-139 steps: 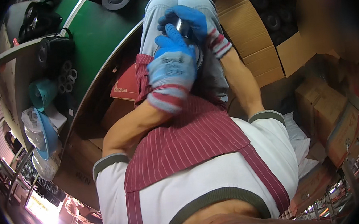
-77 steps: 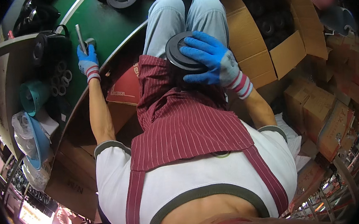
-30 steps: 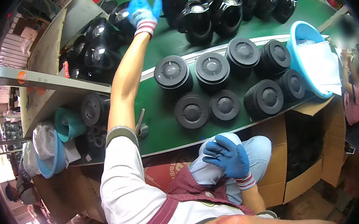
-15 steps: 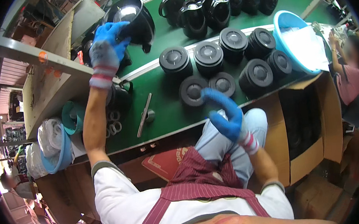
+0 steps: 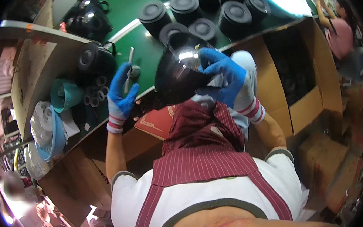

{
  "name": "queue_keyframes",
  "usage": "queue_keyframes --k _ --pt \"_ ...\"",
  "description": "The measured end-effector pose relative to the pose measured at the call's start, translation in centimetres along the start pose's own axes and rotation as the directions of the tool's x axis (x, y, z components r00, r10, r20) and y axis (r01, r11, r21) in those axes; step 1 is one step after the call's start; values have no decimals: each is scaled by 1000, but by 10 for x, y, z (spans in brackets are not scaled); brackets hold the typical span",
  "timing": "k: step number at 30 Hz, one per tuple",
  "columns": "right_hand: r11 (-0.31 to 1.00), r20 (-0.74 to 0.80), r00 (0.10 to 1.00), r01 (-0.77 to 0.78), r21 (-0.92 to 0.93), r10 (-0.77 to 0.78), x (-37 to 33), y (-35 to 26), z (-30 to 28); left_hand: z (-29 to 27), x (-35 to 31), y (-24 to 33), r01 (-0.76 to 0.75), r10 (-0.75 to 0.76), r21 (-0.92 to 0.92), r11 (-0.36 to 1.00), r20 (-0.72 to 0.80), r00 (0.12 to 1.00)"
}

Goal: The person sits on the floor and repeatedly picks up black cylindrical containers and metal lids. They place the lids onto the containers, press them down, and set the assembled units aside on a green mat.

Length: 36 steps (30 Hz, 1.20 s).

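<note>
Two gloved hands at work, both in blue gloves with striped cuffs. Right hand (image 5: 221, 74) curled over the upper right side of a glossy black pot (image 5: 178, 73), fingers (image 5: 211, 58) wrapped across its shiny wall and closed on it, thumb side lower near a pale cloth scrap at the palm. Pot sits over the person's lap, just in front of the green table (image 5: 143, 56) edge, tilted so its dark curved side faces the camera. Left hand (image 5: 120, 99) reaches to the table edge, fingers (image 5: 123, 77) spread half open, tips touching or just beside a slim metal tool (image 5: 129, 68) lying on the green surface; whether it is actually gripped cannot be told. Round black lids (image 5: 185, 4) stand in rows farther back on the table. More black pots (image 5: 94, 58) sit at the left on a side shelf, with small rings below them. Open cardboard box (image 5: 302, 78) stands to the right of the knees. Striped maroon apron (image 5: 201, 150) covers the lap and chest.
</note>
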State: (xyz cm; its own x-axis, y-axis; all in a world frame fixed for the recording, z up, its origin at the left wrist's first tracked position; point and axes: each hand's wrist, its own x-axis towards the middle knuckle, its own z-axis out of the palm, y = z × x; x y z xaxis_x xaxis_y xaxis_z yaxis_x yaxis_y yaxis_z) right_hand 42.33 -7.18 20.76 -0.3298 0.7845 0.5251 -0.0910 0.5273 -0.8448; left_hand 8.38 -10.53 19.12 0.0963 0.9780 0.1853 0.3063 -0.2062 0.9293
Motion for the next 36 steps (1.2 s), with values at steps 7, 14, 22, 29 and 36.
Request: queue_keyframes --k 7,14,22,29,36 --pt "966 -148 956 -241 92 252 -37 5 34 65 -46 -112 197 -164 -472 859 110 980" --pt "917 -139 910 -370 147 389 36 116 -34 63 -19 -150 -84 26 219 972 256 966" --pt "145 -24 773 -149 -978 633 78 256 -49 69 -38 -187 60 -82 106 993 215 973" --pt "581 53 944 -157 -799 327 66 122 -58 74 -55 -223 267 -241 -88 960 227 944" --pt "987 177 972 -150 -51 157 -9 50 -27 73 -6 -192 -598 355 403 692 532 769"
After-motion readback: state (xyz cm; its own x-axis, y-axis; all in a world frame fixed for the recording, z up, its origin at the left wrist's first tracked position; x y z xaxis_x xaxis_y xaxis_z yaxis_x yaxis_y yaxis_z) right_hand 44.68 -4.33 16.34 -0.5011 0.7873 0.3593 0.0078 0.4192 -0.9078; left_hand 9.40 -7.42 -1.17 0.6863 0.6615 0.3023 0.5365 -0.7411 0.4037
